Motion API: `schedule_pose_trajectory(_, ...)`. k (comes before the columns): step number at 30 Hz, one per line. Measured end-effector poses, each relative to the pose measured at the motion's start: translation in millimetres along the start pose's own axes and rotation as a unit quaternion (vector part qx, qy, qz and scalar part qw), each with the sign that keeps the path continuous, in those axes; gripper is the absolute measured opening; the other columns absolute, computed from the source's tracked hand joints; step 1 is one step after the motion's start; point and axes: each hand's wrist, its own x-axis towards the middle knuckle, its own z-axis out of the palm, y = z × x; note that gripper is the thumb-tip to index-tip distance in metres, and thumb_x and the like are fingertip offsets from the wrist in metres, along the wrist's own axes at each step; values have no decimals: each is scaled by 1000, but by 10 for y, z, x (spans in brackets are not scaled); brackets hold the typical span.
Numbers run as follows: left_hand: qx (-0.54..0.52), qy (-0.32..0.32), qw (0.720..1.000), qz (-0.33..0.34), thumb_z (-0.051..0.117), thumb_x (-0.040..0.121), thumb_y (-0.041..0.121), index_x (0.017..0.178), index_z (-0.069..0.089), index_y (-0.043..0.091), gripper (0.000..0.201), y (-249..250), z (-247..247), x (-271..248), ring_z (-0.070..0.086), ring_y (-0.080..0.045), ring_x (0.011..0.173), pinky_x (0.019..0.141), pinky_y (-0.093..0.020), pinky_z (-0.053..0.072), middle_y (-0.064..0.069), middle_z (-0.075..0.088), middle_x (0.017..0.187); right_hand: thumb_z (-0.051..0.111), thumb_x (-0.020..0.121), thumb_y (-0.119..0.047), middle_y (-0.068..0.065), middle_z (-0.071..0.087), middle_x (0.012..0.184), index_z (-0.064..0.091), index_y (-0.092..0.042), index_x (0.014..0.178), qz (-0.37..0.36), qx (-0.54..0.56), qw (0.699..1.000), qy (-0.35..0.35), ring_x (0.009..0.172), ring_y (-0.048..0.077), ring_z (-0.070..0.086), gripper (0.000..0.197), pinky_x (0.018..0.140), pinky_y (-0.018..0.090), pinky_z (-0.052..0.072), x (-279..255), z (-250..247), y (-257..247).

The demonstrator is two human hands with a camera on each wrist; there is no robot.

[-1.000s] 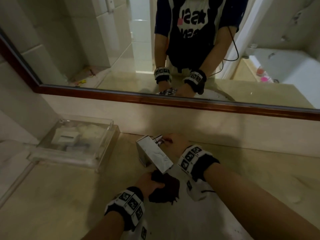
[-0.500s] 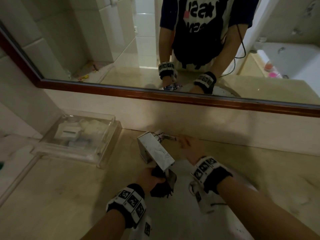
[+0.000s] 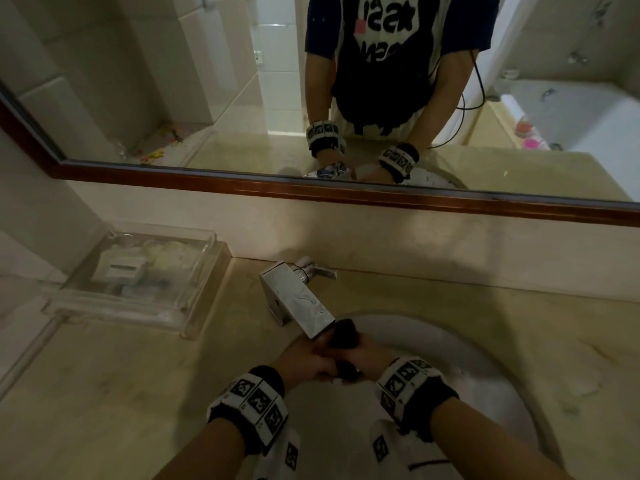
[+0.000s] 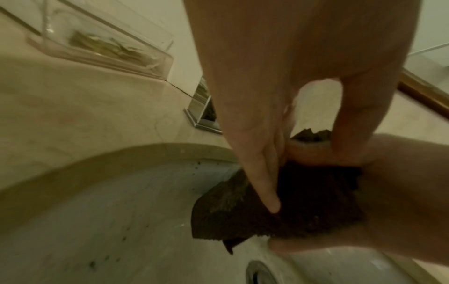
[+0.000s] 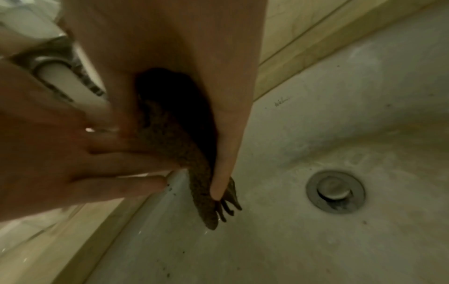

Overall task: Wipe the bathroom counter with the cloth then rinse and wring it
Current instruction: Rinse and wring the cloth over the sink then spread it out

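Observation:
Over the white sink (image 3: 485, 358), just under the spout of the square chrome faucet (image 3: 298, 303), hangs the dark cloth (image 3: 343, 337), bunched between both hands. My left hand (image 3: 311, 362) holds it from the left, thumb and fingers pinching the cloth (image 4: 291, 201). From the right, my right hand (image 3: 367, 355) grips it, the cloth (image 5: 175, 134) caught between thumb and a long finger (image 5: 223, 182). A corner dangles toward the basin. I cannot tell whether water is running.
The faucet handle (image 3: 322, 271) sticks out to the right behind the spout. A clear tray (image 3: 138, 282) with small items stands on the beige counter (image 3: 104, 393) at the left. The drain (image 5: 335, 192) lies below the hands. A mirror (image 3: 346, 98) runs along the back wall.
My right hand left the faucet handle and came down to the cloth beside my left hand. The cloth is now bunched tighter between both hands.

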Motion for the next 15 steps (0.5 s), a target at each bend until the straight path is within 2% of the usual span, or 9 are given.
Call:
schedule_pose_trajectory(2, 71, 36, 997, 10, 65, 80, -1, 114, 58, 7, 36, -29, -62, 11, 55, -20, 95, 75, -19, 47, -7, 57, 104, 63, 87, -23, 19, 64, 104, 63, -8, 111, -24, -29, 999, 29, 97, 30, 62, 28, 87, 38, 52, 35, -22, -3)
schedule_pose_trajectory(5, 234, 85, 968, 39, 54, 93, 18, 132, 48, 7, 41, -116, -154, 9, 54, -24, 117, 98, -27, 43, -7, 56, 123, 63, 87, -19, 22, 62, 122, 59, 1, 122, -28, -56, 998, 20, 114, 34, 59, 40, 103, 43, 45, 83, -36, -9)
schedule_pose_trajectory(6, 260, 82, 961, 47, 53, 92, 26, 127, 52, 5, 41, -138, -169, -11, 56, -27, 117, 101, -31, 44, -12, 59, 122, 65, 85, -18, 23, 61, 123, 59, 1, 121, -29, -47, 998, 5, 115, 35, 58, 41, 104, 46, 43, 105, -39, -10)
schedule_pose_trajectory(7, 270, 76, 959, 50, 54, 84, 37, 117, 59, 2, 48, -141, -166, -40, 60, -30, 109, 98, -34, 46, -16, 63, 112, 68, 83, -18, 22, 61, 124, 60, 0, 121, -21, -29, 999, -11, 116, 36, 58, 43, 105, 47, 43, 100, -46, -29)
schedule_pose_trajectory(8, 270, 69, 958, 61, 53, 73, 48, 108, 62, 0, 60, -157, -167, -53, 63, -31, 101, 95, -38, 48, -16, 66, 102, 71, 80, -20, 21, 62, 124, 61, -1, 120, -16, -9, 999, -27, 116, 35, 59, 46, 105, 47, 43, 108, -58, -33)
schedule_pose_trajectory(9, 255, 63, 963, 59, 54, 64, 55, 108, 63, 0, 71, -193, -180, -40, 64, -30, 100, 95, -41, 49, -14, 67, 103, 75, 74, -25, 19, 63, 123, 62, -3, 119, -10, 5, 999, -44, 115, 35, 59, 52, 105, 47, 44, 110, -75, -45)
schedule_pose_trajectory(11, 245, 47, 968, 21, 65, 63, 57, 125, 54, 11, 78, -241, -203, -20, 58, -26, 114, 102, -40, 46, -8, 61, 123, 79, 66, -35, 18, 65, 121, 63, -7, 117, -5, -10, 998, -62, 112, 33, 61, 60, 103, 47, 45, 117, -115, -40)
schedule_pose_trajectory(12, 261, 30, 965, -5, 66, 71, 54, 133, 48, 14, 76, -240, -193, -25, 55, -26, 119, 105, -36, 43, -6, 56, 131, 77, 71, -36, 17, 65, 119, 64, -7, 116, -15, -37, 998, -52, 111, 33, 62, 55, 103, 46, 46, 119, -127, -32)
schedule_pose_trajectory(15, 277, 44, 960, -8, 57, 85, 51, 137, 42, 21, 62, -285, -135, 24, 53, -23, 122, 103, -30, 40, -3, 53, 137, 65, 85, -28, 18, 67, 113, 65, -3, 111, -67, -101, 991, 60, 107, 33, 62, 36, 97, 38, 49, 126, -159, 15)
